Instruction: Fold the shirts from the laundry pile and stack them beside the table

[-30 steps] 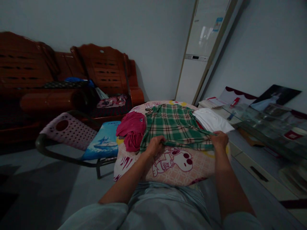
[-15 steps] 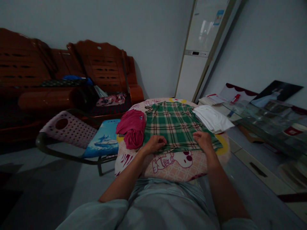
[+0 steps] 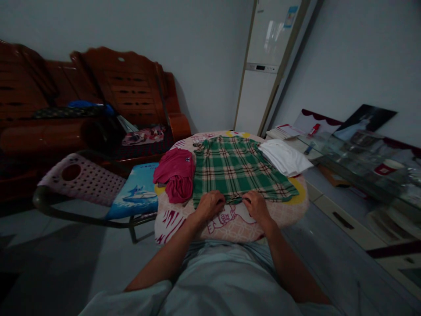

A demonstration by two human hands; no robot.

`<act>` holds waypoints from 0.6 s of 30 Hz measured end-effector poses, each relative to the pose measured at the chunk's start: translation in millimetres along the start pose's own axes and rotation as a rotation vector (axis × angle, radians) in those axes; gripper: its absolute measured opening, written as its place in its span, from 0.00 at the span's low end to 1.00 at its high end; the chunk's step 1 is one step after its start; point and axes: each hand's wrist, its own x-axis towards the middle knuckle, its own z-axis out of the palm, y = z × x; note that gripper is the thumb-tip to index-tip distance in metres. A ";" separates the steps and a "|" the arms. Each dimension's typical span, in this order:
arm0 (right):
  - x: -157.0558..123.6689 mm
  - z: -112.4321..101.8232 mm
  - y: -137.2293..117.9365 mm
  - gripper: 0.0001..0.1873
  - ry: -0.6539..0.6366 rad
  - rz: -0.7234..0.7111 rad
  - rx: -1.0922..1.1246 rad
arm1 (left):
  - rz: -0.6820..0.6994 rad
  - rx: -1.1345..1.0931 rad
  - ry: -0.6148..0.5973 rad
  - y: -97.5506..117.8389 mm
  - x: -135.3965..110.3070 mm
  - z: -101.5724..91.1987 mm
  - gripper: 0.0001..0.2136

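Observation:
A green plaid shirt (image 3: 232, 164) lies spread over a round table (image 3: 279, 219) covered with a pink patterned cloth, its hem toward me. My left hand (image 3: 210, 206) is closed on the near hem, fingers curled in. A short way to its right, my right hand (image 3: 256, 206) pinches the same hem between thumb and fingers. A crumpled dark pink garment (image 3: 177, 173) lies beside the shirt on the left. On the right, a folded white garment (image 3: 285, 157) touches the shirt's edge.
Left of the table stands a chair (image 3: 88, 177) with a blue printed cushion (image 3: 136, 193). Wooden sofas (image 3: 128, 87) line the back wall. A tall white air conditioner (image 3: 258, 83) fills the corner. A glass-topped cabinet (image 3: 342, 224) runs along the right, with a cup (image 3: 388, 166) on it.
My right hand has moved left along the hem, closer to my left hand, and both now pinch the cloth. The view has turned slightly right.

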 end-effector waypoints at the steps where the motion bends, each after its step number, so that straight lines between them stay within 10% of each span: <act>1: 0.4 0.9 -1.3 0.07 0.008 -0.009 0.013 | 0.002 -0.031 0.008 -0.7 0.5 -0.6 0.06; 8: -6.1 -0.7 5.3 0.10 -0.016 0.025 -0.136 | 0.015 -0.192 0.063 -3.0 0.1 -26.9 0.06; 18: -20.3 -28.2 34.3 0.12 0.082 0.066 -0.050 | 0.009 -0.296 -0.216 2.3 -2.2 -36.0 0.07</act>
